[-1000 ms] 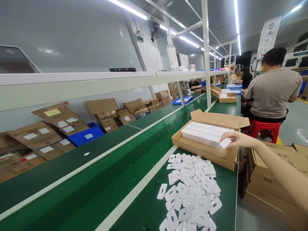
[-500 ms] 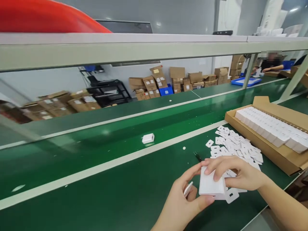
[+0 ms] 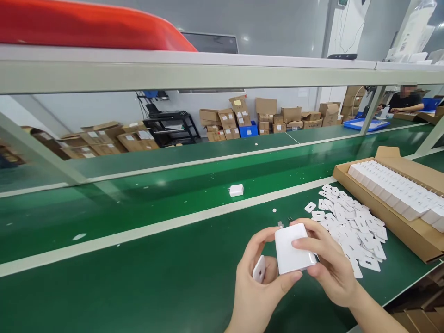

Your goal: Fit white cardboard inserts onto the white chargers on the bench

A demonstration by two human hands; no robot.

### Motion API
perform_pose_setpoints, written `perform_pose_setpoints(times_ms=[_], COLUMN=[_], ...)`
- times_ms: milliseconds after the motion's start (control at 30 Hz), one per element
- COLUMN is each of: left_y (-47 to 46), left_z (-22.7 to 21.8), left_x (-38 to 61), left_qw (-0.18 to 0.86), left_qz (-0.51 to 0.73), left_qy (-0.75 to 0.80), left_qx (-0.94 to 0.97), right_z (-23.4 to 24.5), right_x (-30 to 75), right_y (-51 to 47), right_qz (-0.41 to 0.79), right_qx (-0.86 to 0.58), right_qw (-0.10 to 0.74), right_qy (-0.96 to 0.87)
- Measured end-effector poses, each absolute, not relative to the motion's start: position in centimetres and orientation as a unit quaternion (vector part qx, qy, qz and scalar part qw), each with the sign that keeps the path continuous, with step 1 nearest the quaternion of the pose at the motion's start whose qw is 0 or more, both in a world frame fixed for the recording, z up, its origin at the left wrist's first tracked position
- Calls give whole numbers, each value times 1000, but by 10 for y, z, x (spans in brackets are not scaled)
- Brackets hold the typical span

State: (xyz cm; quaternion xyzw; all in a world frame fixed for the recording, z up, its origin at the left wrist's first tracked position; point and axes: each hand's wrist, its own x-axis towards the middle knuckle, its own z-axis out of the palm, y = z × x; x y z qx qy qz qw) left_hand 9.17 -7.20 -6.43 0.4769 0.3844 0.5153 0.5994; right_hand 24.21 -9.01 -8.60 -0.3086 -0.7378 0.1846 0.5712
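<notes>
A white plug-in charger (image 3: 291, 254) with metal prongs at its far edge is held between both hands above the green bench. My left hand (image 3: 253, 289) is closed on its left side, thumb at the lower edge. A small white cover plate (image 3: 259, 269) with a slot is also tucked in that hand's curled fingers. My right hand (image 3: 335, 266) grips the charger's right side, its index finger lying across the flat face. Beside the right hand spreads a pile of similar white plates (image 3: 360, 231). Behind the charger, a thin dark two-pointed tip (image 3: 290, 219) shows; the rest is hidden.
A cardboard box (image 3: 385, 224) with rows of white chargers (image 3: 391, 185) stands at the right. Another charger (image 3: 236, 190) lies on the green conveyor belt (image 3: 180, 203). A shelf beam (image 3: 208, 74) crosses overhead. A person (image 3: 405, 99) sits far right near a blue tray (image 3: 366, 124).
Both hands have shifted slightly left and turned the charger, so its prongs now show at the far edge. The right hand has moved off the plate pile. The camera view has shifted.
</notes>
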Motion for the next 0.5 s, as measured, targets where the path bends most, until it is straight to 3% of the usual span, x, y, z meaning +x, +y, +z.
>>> perform_pose_setpoints(times_ms=[233, 500], left_y=[-77, -64], left_z=[-55, -61], left_x=[98, 110], left_qw=[571, 592], left_qz=[519, 498], left_qy=[394, 375], left_qx=[499, 511], right_z=[-76, -86], right_x=[239, 266], right_y=[-98, -94], right_qz=[194, 254], right_qx=[-313, -345], right_qw=[618, 586], right_qy=[-695, -687])
